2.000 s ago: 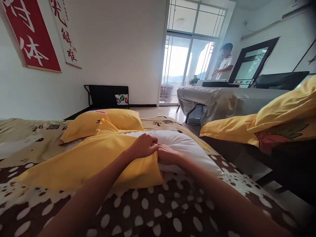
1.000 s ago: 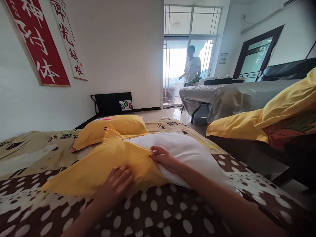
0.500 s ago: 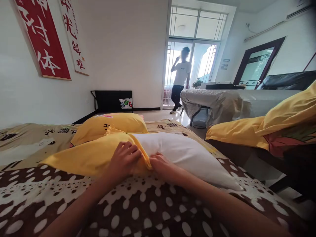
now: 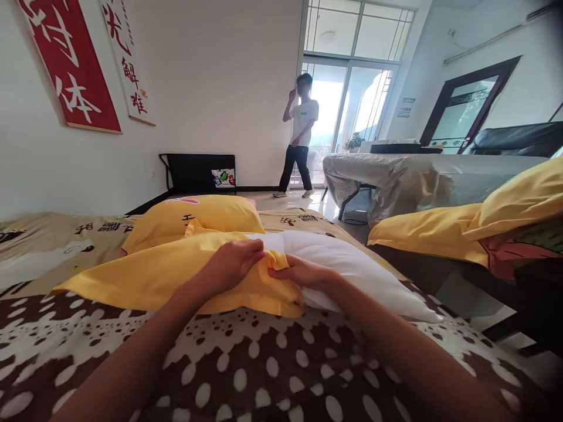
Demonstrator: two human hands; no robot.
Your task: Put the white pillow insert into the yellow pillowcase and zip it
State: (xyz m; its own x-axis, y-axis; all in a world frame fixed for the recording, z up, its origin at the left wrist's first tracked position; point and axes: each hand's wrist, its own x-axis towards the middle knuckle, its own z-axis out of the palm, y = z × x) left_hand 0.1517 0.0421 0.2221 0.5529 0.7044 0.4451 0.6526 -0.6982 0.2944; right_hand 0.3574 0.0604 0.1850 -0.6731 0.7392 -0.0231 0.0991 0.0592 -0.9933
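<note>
A white pillow (image 4: 352, 269) lies on the bed, its left end inside a yellow pillowcase (image 4: 149, 275). My left hand (image 4: 233, 264) rests on top of the case near its open edge, fingers curled and gripping the yellow cloth. My right hand (image 4: 303, 272) pinches the rim of the case where it meets the white pillow. The two hands are almost touching.
A second yellow pillow (image 4: 197, 217) lies behind. The bed has a brown spotted cover (image 4: 264, 369). More yellow bedding (image 4: 475, 228) is piled at the right. A person (image 4: 301, 138) stands by the glass door, beside a table under a grey sheet (image 4: 396, 173).
My hands have drawn the case's edge further right over the pillow, and my left hand now grips the cloth on top. The person by the door has walked left.
</note>
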